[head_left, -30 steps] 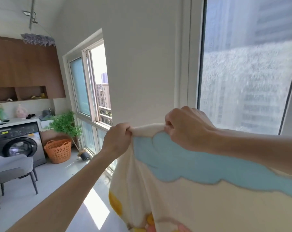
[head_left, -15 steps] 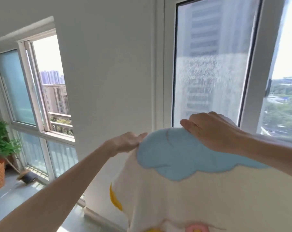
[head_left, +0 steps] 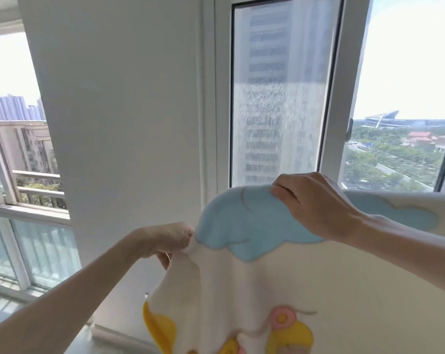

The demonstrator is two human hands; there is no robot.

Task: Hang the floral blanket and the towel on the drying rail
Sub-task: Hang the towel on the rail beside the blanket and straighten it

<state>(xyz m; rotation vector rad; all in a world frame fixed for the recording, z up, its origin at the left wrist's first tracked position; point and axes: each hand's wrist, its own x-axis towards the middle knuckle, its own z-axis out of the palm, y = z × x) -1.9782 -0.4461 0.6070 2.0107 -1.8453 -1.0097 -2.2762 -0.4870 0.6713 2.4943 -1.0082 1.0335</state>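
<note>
we hold the floral blanket [head_left: 280, 290] up: left hand [head_left: 169, 240] pinching its edge, right hand [head_left: 313, 205] fingers [head_left: 284, 195] curled over its top.

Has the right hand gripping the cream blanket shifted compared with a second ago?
Yes. The right hand moved rightward against the frosted window pane, from its left frame to its right side.

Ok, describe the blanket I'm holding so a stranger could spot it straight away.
Look below the tall frosted window. The floral blanket hangs there, gripped along its top edge by the left hand and the right hand. It is cream fleece with a blue cloud patch and yellow and pink flowers.
</note>
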